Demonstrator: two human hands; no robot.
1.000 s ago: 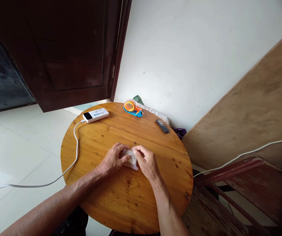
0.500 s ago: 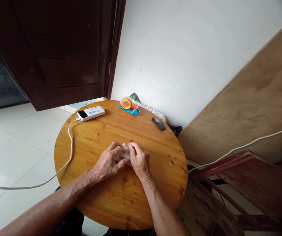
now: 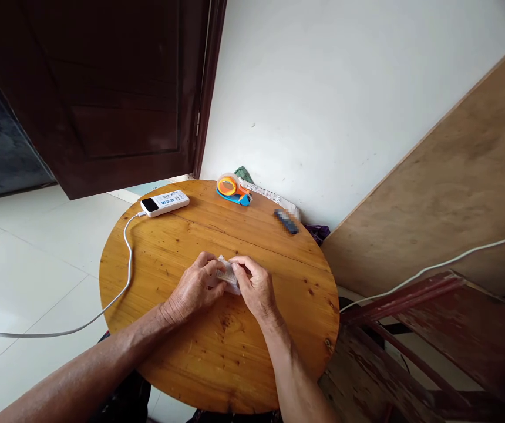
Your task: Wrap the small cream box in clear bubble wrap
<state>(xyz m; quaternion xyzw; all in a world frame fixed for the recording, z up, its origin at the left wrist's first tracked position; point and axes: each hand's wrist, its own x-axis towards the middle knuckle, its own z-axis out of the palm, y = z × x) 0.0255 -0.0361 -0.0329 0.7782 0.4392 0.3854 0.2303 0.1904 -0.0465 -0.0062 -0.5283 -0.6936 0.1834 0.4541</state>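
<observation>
A small whitish packet [image 3: 226,274], wrapped in what looks like clear plastic, lies on the round wooden table [image 3: 160,247] between both hands. My left hand [image 3: 197,285] curls around its left side, fingers over the top and thumb along the near edge. At the packet's far right corner, my right hand [image 3: 256,285] has its thumb and fingertips pinched together at the wrapping. Fingers cover much of the packet, so its contents cannot be made out.
Toward the back stands an orange and blue tape dispenser [image 3: 234,189]. A white device [image 3: 165,203] with a cable [image 3: 130,258] lies at the back left. A dark blurred object [image 3: 286,221] rests at the back right. Beside the table are a wall and a red wooden chair [image 3: 411,299].
My right hand has shifted slightly right along the packet, uncovering more of its top and right end. My left hand keeps its hold. The view has moved slightly.
</observation>
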